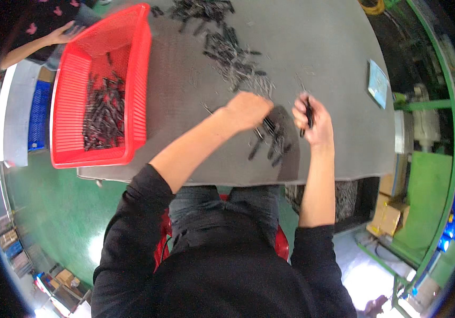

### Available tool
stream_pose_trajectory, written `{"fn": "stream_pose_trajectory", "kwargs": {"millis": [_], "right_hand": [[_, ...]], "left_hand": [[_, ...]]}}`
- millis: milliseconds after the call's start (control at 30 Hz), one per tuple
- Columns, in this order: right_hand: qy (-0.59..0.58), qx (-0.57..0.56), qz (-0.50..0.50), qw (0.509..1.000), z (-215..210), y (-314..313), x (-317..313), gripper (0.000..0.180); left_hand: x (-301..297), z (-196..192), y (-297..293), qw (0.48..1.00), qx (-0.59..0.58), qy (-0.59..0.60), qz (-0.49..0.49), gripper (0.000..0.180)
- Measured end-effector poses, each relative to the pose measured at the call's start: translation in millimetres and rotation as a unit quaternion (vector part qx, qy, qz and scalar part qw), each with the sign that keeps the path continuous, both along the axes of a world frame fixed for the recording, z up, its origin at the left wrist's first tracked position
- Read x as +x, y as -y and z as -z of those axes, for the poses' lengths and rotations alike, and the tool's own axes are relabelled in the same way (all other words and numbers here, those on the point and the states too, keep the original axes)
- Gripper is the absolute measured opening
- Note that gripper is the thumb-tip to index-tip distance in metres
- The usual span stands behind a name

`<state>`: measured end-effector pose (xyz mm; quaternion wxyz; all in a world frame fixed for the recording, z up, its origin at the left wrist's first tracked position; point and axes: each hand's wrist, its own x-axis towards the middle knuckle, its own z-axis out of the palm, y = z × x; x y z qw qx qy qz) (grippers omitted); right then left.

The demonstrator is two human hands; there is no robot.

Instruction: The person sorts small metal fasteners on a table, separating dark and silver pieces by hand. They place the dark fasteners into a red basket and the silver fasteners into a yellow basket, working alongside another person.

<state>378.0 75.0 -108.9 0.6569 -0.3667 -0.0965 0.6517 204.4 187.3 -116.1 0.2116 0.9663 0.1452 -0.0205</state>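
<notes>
My right hand [317,123] is closed round a slim black elongated part [309,110], which stands nearly upright between the thumb and fingers. Left of it, my left hand [249,110] is curled and slightly blurred, low over the grey tabletop [344,143]. Its fingertips are mostly hidden, so what they grip does not show. A thin metallic piece [208,108] pokes out beside the left wrist. Just below the left fingers lies a small cluster of black parts [276,143]. Beyond both hands, clear thin pieces [259,83] lie loose beside a longer pile of black parts [227,50].
A red plastic basket [138,90] at the table's left holds many similar black parts. Behind it, another person's hand [62,34] is near its rim. A light-blue packet [378,84] lies at the right edge. Green metal framing [439,106] stands beyond the table.
</notes>
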Motion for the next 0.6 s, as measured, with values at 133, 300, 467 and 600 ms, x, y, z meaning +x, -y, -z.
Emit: {"fn": "stream_pose_trajectory", "kwargs": {"millis": [133,300,467,600], "right_hand": [[0.107,-0.043,-0.047,0.992,2,0,-9,0.015],[0.190,-0.081,-0.042,0.978,-7,-4,-23,0.013],[0.244,-0.106,-0.036,0.963,-16,-8,-29,0.016],[0.271,-0.126,-0.076,0.951,-22,-17,-39,0.026]], "left_hand": [[-1,-5,9,0.993,0.112,-0.023,0.017,0.015],[-20,-2,5,0.991,0.109,-0.069,-0.020,0.022],[-48,2,-14,0.981,-0.085,0.007,-0.177,0.027],[-68,14,-22,0.857,-0.431,0.151,-0.238,0.031]]}}
